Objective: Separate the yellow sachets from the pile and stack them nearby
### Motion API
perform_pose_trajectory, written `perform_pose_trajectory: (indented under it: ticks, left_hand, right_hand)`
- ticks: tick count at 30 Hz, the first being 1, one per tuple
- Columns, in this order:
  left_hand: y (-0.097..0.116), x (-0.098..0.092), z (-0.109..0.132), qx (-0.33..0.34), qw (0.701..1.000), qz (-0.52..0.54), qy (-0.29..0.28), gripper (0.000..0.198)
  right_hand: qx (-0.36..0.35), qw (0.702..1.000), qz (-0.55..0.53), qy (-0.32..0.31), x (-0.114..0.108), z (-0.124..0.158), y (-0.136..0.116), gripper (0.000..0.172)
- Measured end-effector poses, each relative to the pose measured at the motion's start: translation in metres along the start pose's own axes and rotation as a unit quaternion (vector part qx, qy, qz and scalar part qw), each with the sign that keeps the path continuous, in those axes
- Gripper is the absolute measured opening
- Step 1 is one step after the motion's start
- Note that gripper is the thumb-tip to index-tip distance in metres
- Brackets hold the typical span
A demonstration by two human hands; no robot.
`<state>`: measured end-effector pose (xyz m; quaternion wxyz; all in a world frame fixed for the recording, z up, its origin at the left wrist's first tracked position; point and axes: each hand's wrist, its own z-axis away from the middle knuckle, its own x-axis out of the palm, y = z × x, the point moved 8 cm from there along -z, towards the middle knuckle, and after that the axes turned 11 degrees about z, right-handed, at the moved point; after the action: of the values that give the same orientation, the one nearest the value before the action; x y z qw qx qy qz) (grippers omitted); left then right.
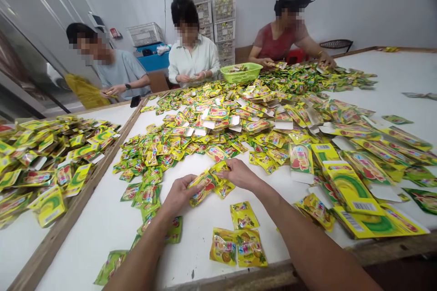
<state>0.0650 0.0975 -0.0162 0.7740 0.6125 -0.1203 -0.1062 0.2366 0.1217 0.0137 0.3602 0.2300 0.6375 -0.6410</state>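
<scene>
My left hand is closed around a small yellow printed carton, thumb on its front face. At the carton's upper right end, my right hand pinches a yellow sachet; whether the sachet is partly inside the carton I cannot tell. Another yellow sachet lies just beneath. Nearer me on the white table rest a few more yellow sachets, some side by side. Green sachets trail down the left, partly behind my left forearm.
A large heap of cartons and sachets spreads ahead. Flat and open cartons lie at right. Past a wooden divider, more cartons are piled. A green basket stands at the back, where three people sit handling packets.
</scene>
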Motion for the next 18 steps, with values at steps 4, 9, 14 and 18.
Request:
perform_pose_trajectory:
  ticks: [4, 9, 14, 18]
  left_hand:
    - [-0.003, 0.008, -0.001, -0.027, 0.999, 0.012, -0.032, 0.038]
    - [-0.008, 0.014, -0.001, -0.075, 0.991, 0.088, -0.062, 0.039]
    - [-0.008, 0.004, -0.003, -0.049, 0.991, 0.124, 0.004, 0.043]
    - [-0.004, -0.002, -0.007, 0.001, 0.992, 0.121, 0.026, 0.039]
  right_hand:
    - [-0.012, 0.999, -0.04, 0.031, 0.002, -0.001, -0.005, 0.021]
    - [-0.04, 0.987, -0.081, 0.13, -0.006, 0.003, -0.012, 0.017]
    - [-0.047, 0.986, -0.097, 0.126, -0.005, 0.007, -0.019, 0.014]
    - [-0.041, 0.984, -0.152, 0.088, -0.007, 0.007, -0.016, 0.028]
